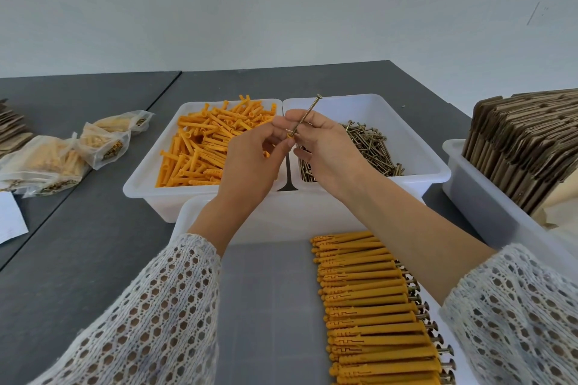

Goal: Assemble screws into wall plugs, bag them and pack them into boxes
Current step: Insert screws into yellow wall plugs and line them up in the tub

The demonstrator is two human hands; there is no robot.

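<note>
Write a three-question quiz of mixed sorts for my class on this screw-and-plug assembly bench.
1. True or false: the right hand pinches a screw whose tip enters a plug held by the left hand.
2. Which bin holds loose screws? A) the bin of orange plugs B) the bin right of it C) the bin of cardboard
3. Fill in: finished plugs lie in a row in the ____ tray.

Key: 1 true; 2 B; 3 nearest.

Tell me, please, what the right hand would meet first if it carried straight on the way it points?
Most likely the left hand, just ahead of the right hand; they already nearly touch around the screw.
</note>
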